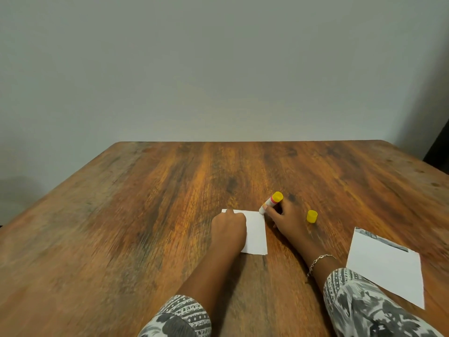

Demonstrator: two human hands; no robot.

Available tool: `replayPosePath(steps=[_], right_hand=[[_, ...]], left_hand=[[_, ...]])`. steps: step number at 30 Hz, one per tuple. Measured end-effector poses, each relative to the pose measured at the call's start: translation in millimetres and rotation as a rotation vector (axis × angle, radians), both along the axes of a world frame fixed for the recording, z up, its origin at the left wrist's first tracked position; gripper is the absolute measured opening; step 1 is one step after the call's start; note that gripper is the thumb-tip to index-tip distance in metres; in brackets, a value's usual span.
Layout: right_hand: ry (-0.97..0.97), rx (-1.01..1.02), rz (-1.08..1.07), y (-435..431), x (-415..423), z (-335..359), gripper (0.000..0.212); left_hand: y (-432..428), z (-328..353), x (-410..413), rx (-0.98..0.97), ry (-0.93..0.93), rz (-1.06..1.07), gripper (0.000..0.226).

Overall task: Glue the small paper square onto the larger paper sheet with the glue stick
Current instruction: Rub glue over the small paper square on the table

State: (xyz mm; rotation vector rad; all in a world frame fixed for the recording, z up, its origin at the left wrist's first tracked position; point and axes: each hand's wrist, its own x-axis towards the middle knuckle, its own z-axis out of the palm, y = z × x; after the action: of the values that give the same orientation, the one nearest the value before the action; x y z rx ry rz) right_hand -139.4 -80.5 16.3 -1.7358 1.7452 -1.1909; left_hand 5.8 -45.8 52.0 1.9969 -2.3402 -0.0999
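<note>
One glue stick (271,203) — cap (312,216) apart

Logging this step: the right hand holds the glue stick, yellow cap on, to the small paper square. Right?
No: the head view shows the yellow cap off, standing on the table beside the right hand, which holds the glue stick to the small paper square.

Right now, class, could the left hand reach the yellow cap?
Probably not directly: the left hand rests on the small paper square, and the right hand holding the glue stick sits between it and the cap.
</note>
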Motion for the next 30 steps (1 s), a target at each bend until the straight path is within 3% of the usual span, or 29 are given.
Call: replayPosePath(steps=[30], right_hand=[[0.045,-0.023,0.026,9.4,-2.1,0.5,0.015]], left_hand=[[-1.6,-1.7,1.7,-0.027,-0.106,-0.114,0.035]])
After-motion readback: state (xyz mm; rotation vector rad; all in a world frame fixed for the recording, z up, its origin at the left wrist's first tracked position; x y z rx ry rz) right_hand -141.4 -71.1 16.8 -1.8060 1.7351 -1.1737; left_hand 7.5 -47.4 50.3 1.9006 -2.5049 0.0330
